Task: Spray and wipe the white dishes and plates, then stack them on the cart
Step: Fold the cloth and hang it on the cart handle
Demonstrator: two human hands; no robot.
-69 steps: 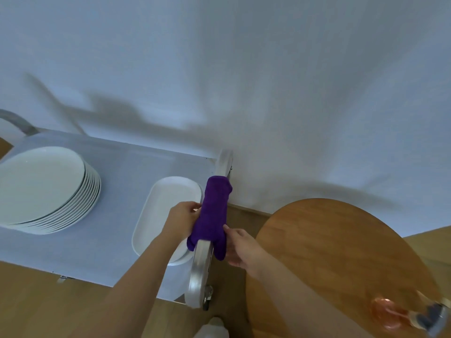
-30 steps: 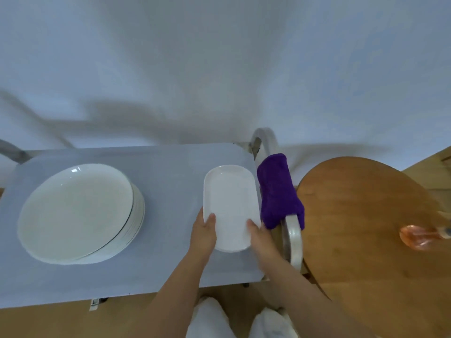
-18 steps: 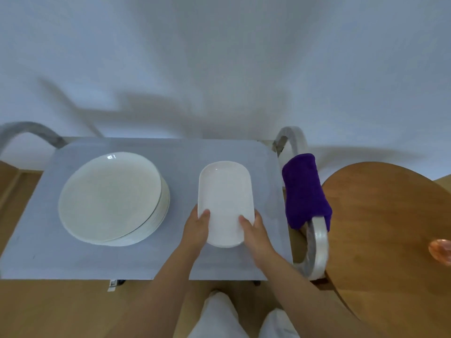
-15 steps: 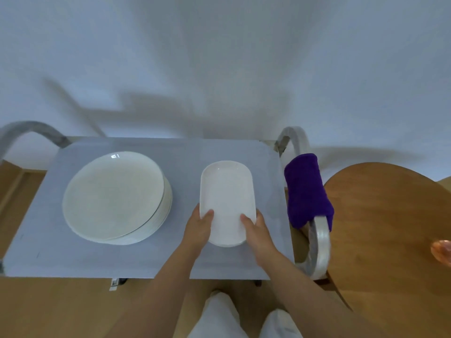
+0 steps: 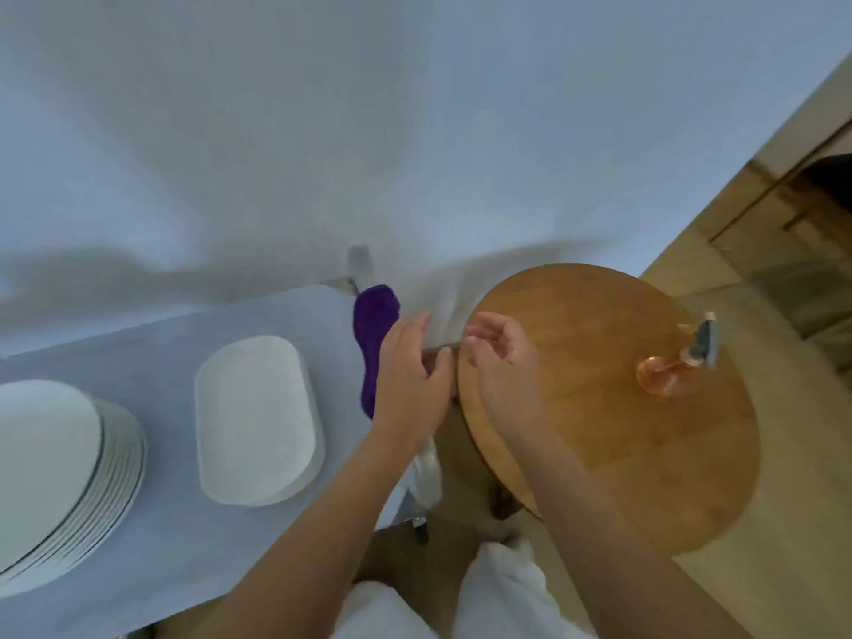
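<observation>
white oval dishes sit in a small stack on the cart, near its right end, on the pale cloth that covers the top. a taller stack of round plates stands at the left edge of the view, partly cut off, well apart from the dishes. a purple cloth hangs over the cart's right handle, just right of the dishes.

the left hand hovers over that handle, covering the lower part of the cloth. its fingers are loosely spread and it holds nothing; whether it touches the cloth cannot be told. the right hand is beside it, over the left edge of the round wooden table, palm turned inward, fingers half curled and apart, also empty. the two hands are near each other but do not touch.

on the far right side of the table lies a spray bottle, with a clear orange body and a grey trigger head, well apart from both hands. the rest of the table top is bare wood.

below the arms, white trousers show at the bottom edge. a pale wall fills the upper part of the view, and wood flooring runs along the right.
</observation>
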